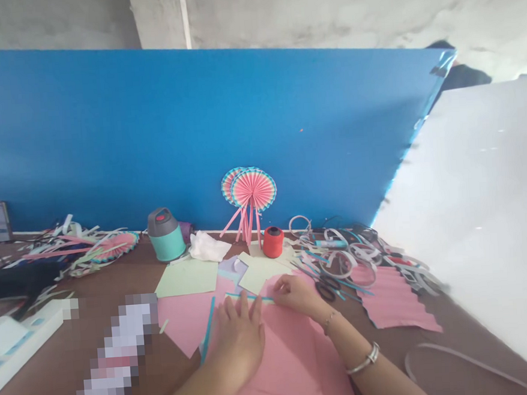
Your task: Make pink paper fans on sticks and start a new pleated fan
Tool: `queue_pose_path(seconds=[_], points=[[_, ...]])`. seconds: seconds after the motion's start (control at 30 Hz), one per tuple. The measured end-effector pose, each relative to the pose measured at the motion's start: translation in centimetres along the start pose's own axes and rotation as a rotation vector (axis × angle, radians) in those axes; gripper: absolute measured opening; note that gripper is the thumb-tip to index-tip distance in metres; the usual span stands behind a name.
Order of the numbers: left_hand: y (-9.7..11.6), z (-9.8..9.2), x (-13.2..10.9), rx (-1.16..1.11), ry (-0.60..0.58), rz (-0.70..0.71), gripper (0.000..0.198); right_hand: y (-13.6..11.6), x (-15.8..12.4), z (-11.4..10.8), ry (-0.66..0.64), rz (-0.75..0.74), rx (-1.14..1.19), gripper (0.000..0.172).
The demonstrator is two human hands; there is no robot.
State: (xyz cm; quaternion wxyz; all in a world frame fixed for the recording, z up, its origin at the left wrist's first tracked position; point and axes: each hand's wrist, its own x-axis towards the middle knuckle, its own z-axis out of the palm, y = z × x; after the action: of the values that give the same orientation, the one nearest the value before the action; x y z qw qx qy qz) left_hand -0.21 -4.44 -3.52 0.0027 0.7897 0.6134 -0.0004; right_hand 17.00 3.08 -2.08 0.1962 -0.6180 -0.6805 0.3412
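A large pink paper sheet (296, 351) lies on the brown table in front of me, with a narrow blue strip (247, 296) along its far edge. My left hand (241, 331) rests flat on the sheet with its fingers spread, just below that strip. At the strip's right end my right hand (295, 294) is closed in a pinch; its fingertips partly hide what they grip. Another blue strip (208, 328) runs down the left of the sheet. Beyond the hands lie pale green paper sheets (188, 277) and a lilac sheet (230, 268).
Round pink pleated paper fans (253, 189) lean on the blue partition (173, 131). Nearby stand a red thread spool (273, 242) and a teal container (166, 237). To the right are scissors (326, 289), tangled paper strips (340, 261) and pleated pink paper (397, 299). A power strip (30, 346) lies left.
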Motion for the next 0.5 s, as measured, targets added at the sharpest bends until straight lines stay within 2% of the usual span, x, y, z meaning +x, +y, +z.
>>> queue_pose_path(seconds=[0.33, 0.5], points=[[0.5, -1.4, -0.1, 0.0, -0.081, -0.026, 0.054, -0.3, -0.3, -0.1, 0.022, -0.032, -0.089, 0.014], [0.8, -2.7, -0.2, 0.015, -0.131, -0.025, 0.055, -0.3, -0.3, 0.0, 0.048, -0.039, -0.181, 0.01]])
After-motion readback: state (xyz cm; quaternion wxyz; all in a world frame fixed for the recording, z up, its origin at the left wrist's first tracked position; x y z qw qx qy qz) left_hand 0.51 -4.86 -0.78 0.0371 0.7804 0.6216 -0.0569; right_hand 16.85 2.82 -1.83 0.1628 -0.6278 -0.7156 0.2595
